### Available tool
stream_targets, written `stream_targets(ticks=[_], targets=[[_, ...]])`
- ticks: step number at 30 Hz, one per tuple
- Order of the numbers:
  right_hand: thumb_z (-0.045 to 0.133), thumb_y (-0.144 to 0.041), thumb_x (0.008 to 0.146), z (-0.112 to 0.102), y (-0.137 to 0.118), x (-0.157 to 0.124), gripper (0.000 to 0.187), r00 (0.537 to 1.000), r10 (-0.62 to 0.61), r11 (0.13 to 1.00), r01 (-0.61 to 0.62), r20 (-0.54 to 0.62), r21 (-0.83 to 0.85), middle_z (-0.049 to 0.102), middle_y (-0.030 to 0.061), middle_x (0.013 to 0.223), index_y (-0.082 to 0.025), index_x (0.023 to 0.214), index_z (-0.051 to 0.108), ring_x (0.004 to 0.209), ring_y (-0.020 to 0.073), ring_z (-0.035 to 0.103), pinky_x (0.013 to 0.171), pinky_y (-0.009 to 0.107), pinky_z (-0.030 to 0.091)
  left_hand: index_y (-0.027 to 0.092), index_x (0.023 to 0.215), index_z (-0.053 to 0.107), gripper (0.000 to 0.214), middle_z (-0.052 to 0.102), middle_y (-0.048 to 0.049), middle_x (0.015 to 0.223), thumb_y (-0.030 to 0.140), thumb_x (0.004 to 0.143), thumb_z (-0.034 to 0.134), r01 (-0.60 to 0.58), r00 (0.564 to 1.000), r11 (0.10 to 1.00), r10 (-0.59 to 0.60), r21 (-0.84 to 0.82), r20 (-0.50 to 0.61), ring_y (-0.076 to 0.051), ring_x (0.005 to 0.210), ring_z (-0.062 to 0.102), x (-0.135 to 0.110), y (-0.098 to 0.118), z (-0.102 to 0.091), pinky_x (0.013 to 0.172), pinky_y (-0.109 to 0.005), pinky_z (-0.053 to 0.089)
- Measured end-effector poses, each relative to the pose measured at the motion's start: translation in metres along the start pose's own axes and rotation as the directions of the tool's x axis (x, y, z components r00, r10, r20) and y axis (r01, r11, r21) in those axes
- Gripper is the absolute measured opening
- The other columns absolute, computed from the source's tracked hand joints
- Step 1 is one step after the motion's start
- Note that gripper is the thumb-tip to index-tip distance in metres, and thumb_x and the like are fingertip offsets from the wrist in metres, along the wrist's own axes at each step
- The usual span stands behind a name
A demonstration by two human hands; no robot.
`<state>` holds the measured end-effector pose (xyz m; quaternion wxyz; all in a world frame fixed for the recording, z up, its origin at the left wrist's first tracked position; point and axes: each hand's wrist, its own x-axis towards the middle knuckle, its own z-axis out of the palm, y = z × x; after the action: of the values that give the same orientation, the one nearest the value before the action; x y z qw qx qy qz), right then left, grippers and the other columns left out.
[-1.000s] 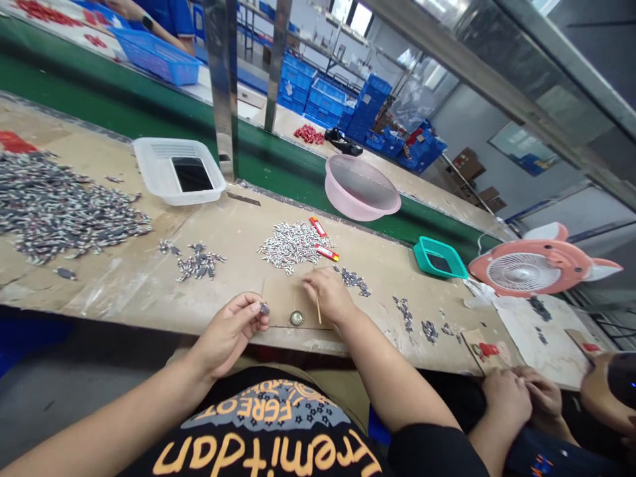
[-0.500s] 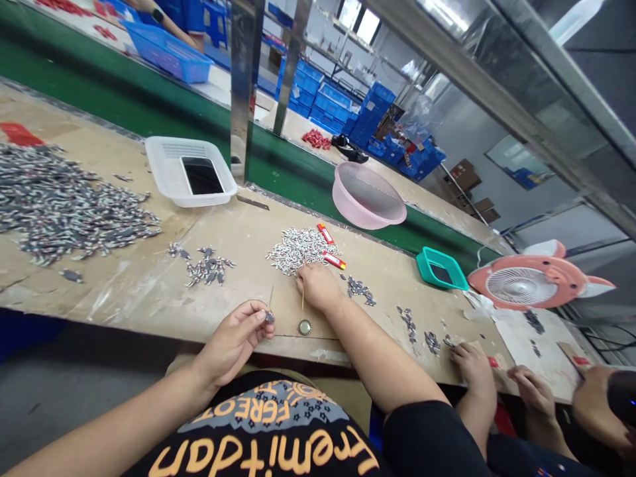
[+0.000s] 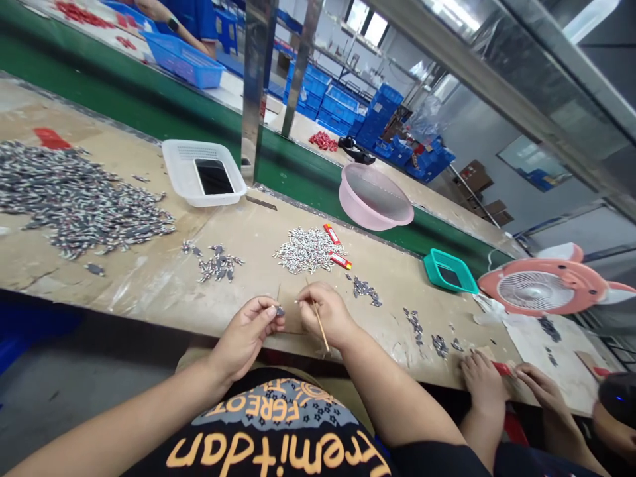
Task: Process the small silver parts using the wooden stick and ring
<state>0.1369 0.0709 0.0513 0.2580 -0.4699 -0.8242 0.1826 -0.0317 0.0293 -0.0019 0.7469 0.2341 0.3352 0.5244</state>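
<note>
Stacked blue crates (image 3: 382,116), cardboard boxes (image 3: 476,176), pale gray wall (image 3: 477,126), bright upper windows (image 3: 365,23)

The head-worn camera looks forward and down across the bench (image 3: 149,291) from its near edge, close above the left hand (image 3: 246,334) and right hand (image 3: 325,315).

Bright, even indoor light, no dim corners. Daylight blown out white in windows (image 3: 366,23); tube lamp (image 3: 589,18) glows at top right. Shadows faint, soft, under left hand (image 3: 246,338) and right hand (image 3: 328,315). Pale glare patches on worn workbench (image 3: 149,291). Strong wide-angle bend toward edges: steel beam (image 3: 497,59) bows, whole scene tilted. Middle fairly sharp; distant shelving slightly soft; no heavy motion blur.
</note>
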Motion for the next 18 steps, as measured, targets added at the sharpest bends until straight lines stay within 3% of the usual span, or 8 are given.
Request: stream_targets(ticks=[6, 11, 14, 18], targets=[[0.052, -0.011, 0.072, 0.011, -0.013, -0.017, 0.011, 0.993, 0.114, 0.990, -0.117, 0.037, 0.079, 0.060, -0.0011, 0.068, -0.019, 0.073, 0.059, 0.068, 0.0127, 0.055, 0.069, 0.023, 0.043, 0.019, 0.089, 0.059, 0.013, 0.066, -0.0008, 0.077, 0.026, 0.079, 0.065, -0.079, 0.997, 0.997, 0.079, 0.026, -0.007, -0.013, 0.073, 0.061, -0.002, -0.007, 0.006, 0.075, -0.027, 0.047], [0.052, -0.011, 0.072, 0.011, -0.012, -0.018, 0.011, 0.980, 0.164, 0.976, -0.178, 0.111, 0.129, 0.059, -0.0021, 0.066, -0.018, 0.072, 0.060, 0.064, 0.0107, 0.054, 0.064, 0.021, 0.041, 0.019, 0.091, 0.059, 0.016, 0.065, -0.0014, 0.079, 0.028, 0.080, 0.064, -0.167, 0.984, 0.972, 0.174, 0.166, -0.026, -0.014, 0.075, 0.061, -0.005, -0.011, 0.005, 0.077, -0.028, 0.047], [0.052, -0.011, 0.072, 0.009, -0.013, -0.016, 0.011, 0.966, 0.198, 0.960, -0.225, 0.167, 0.165, 0.058, -0.0032, 0.064, -0.018, 0.073, 0.061, 0.060, 0.0092, 0.052, 0.060, 0.019, 0.040, 0.019, 0.092, 0.061, 0.014, 0.064, -0.0027, 0.086, 0.027, 0.080, 0.063, -0.260, 0.960, 0.903, 0.279, 0.341, -0.007, -0.016, 0.081, 0.060, -0.005, -0.010, 0.001, 0.080, -0.029, 0.046], [0.054, -0.016, 0.073, 0.010, -0.013, -0.014, 0.007, 0.944, 0.249, 0.934, -0.293, 0.215, 0.205, 0.059, -0.0033, 0.065, -0.017, 0.075, 0.060, 0.059, 0.0090, 0.052, 0.056, 0.018, 0.039, 0.020, 0.089, 0.064, 0.010, 0.062, -0.0052, 0.094, 0.023, 0.079, 0.063, -0.373, 0.914, 0.743, 0.397, 0.555, 0.082, -0.019, 0.091, 0.058, -0.004, -0.006, -0.005, 0.086, -0.030, 0.044]])
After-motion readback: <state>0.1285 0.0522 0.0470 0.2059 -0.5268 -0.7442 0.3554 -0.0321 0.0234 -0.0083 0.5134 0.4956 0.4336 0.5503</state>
